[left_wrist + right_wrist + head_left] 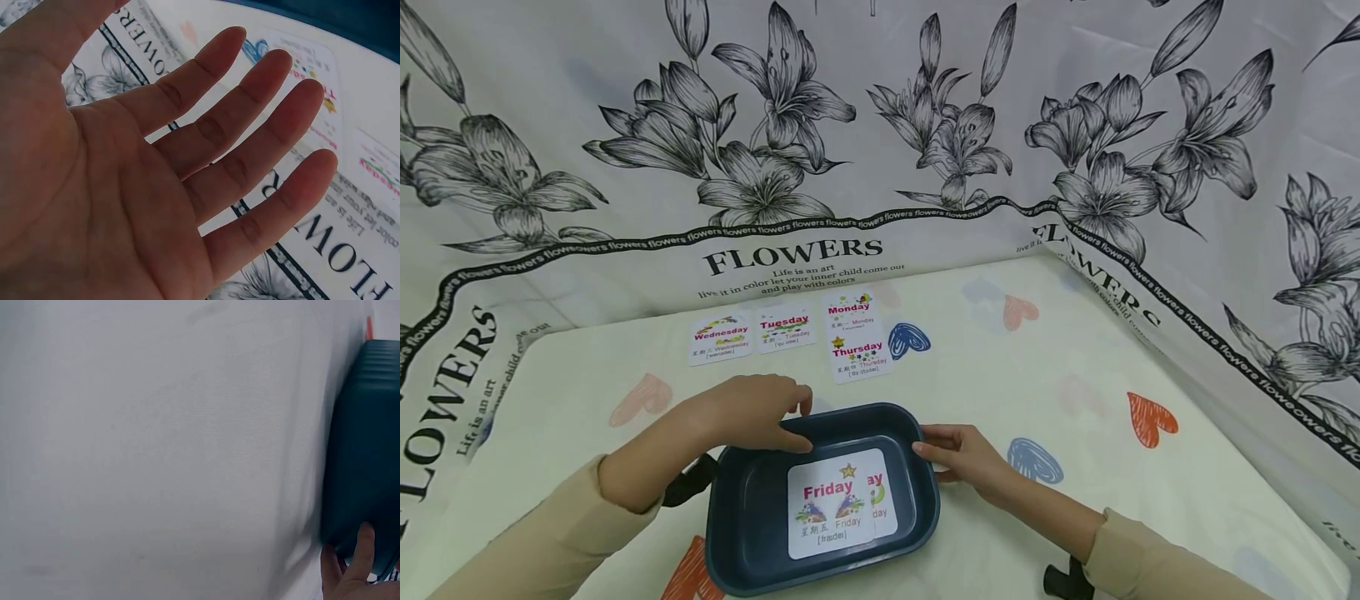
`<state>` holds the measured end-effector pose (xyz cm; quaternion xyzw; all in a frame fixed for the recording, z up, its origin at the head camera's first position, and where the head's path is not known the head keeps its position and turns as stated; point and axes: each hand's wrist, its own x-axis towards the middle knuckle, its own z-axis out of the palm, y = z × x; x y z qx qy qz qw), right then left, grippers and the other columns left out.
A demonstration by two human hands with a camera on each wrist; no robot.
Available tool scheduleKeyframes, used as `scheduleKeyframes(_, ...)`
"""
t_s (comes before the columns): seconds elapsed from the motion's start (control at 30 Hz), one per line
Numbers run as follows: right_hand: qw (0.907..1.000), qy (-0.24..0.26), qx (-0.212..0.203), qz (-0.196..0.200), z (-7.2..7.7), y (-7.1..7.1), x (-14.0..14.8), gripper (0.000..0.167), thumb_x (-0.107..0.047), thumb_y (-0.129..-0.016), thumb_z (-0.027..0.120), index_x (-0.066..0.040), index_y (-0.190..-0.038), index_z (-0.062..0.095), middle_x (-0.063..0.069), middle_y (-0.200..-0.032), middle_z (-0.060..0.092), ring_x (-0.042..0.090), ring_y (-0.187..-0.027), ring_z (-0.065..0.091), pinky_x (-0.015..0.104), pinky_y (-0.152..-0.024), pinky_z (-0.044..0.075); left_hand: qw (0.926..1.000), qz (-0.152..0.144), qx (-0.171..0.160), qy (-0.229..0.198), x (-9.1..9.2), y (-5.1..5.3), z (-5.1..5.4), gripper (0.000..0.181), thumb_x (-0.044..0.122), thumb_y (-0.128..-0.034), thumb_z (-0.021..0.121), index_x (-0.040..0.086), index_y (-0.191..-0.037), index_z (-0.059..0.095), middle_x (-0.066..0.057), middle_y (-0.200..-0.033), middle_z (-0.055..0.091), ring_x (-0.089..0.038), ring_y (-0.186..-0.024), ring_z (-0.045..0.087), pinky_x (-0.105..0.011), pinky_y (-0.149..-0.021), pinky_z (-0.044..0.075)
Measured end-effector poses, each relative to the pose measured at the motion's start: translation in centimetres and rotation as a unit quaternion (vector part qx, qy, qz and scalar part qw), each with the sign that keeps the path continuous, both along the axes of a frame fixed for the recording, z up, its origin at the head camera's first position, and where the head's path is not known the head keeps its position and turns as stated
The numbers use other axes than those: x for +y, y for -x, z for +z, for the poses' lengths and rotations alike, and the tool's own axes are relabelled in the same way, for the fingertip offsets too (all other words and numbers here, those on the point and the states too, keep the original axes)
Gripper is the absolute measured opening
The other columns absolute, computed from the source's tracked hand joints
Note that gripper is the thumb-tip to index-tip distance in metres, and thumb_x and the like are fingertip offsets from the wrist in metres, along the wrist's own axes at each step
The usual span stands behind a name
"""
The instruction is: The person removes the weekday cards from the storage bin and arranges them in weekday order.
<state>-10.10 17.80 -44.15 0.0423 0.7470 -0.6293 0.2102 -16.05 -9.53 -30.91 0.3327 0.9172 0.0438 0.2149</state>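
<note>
A dark blue tray (pixel 748 508) (pixel 369 444) holds a Friday card (pixel 829 533), which partly covers another card (pixel 884 500). Over the tray's back left edge is my left hand (pixel 748 412) (pixel 169 150), its fingers spread and slightly bent, with nothing in them. My right hand (pixel 973 462) (pixel 356 578) grips the tray's right side near the back corner, thumb at the rim and fingers against the outer wall. Behind the tray lie a Wednesday card (pixel 720 339), a Tuesday card (pixel 785 329), a Monday card (pixel 850 310) and, just in front of Monday, a Thursday card (pixel 860 357).
The pale table cover (pixel 970 367) has printed hearts in red, blue and pink. Along the back and sides hangs a white cloth (pixel 925 242) with black flowers and lettering. Dark straps (pixel 688 482) show near both wrists.
</note>
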Motion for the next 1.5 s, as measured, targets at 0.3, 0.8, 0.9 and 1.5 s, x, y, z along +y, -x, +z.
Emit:
scheduleKeyframes(0.3, 0.9997, 0.019, 0.003, 0.012, -0.2, 0.0, 0.1, 0.058, -0.033, -0.084, 0.067, 0.004, -0.127, 0.051, 0.020, -0.123, 0.058, 0.029, -0.106, 0.060, 0.039, -0.076, 0.053, 0.9999, -0.014, -0.007, -0.003, 2.9, -1.3, -1.4, 0.041, 0.041, -0.0719, 0.075, 0.013, -0.099, 0.065, -0.001, -0.089, 0.062, -0.013, -0.071, 0.051, -0.034, -0.070, 0.048)
scheduleKeyframes(0.8, 0.9997, 0.016, 0.010, 0.013, -0.2, 0.0, 0.1, 0.055, -0.029, -0.086, 0.065, 0.005, -0.128, 0.050, 0.020, -0.122, 0.058, 0.030, -0.106, 0.061, 0.039, -0.074, 0.054, 0.9972, -0.032, 0.009, 0.068, 4.5, -2.5, -4.7, 0.072, 0.051, -0.0574, 0.082, 0.008, -0.112, 0.064, -0.005, -0.096, 0.062, -0.017, -0.081, 0.056, -0.037, -0.075, 0.053)
scheduleKeyframes(0.9, 0.9997, 0.017, 0.011, 0.014, -0.2, 0.0, 0.1, 0.054, -0.028, -0.087, 0.064, 0.005, -0.128, 0.050, 0.020, -0.123, 0.057, 0.030, -0.106, 0.060, 0.039, -0.074, 0.054, 0.9936, -0.047, 0.047, 0.091, 4.8, -2.8, -5.4, 0.078, 0.055, -0.0540, 0.082, 0.007, -0.112, 0.062, -0.007, -0.099, 0.060, -0.020, -0.084, 0.056, -0.038, -0.077, 0.052)
scheduleKeyframes(1.5, 0.9999, 0.012, 0.008, 0.007, -0.2, 0.0, 0.1, 0.057, -0.033, -0.084, 0.067, 0.003, -0.127, 0.052, 0.019, -0.122, 0.059, 0.028, -0.106, 0.061, 0.039, -0.076, 0.053, 0.9789, -0.070, 0.078, 0.175, 5.6, -4.6, -9.2, 0.116, 0.068, -0.0368, 0.081, 0.004, -0.128, 0.048, -0.012, -0.115, 0.050, -0.023, -0.099, 0.049, -0.039, -0.077, 0.053)
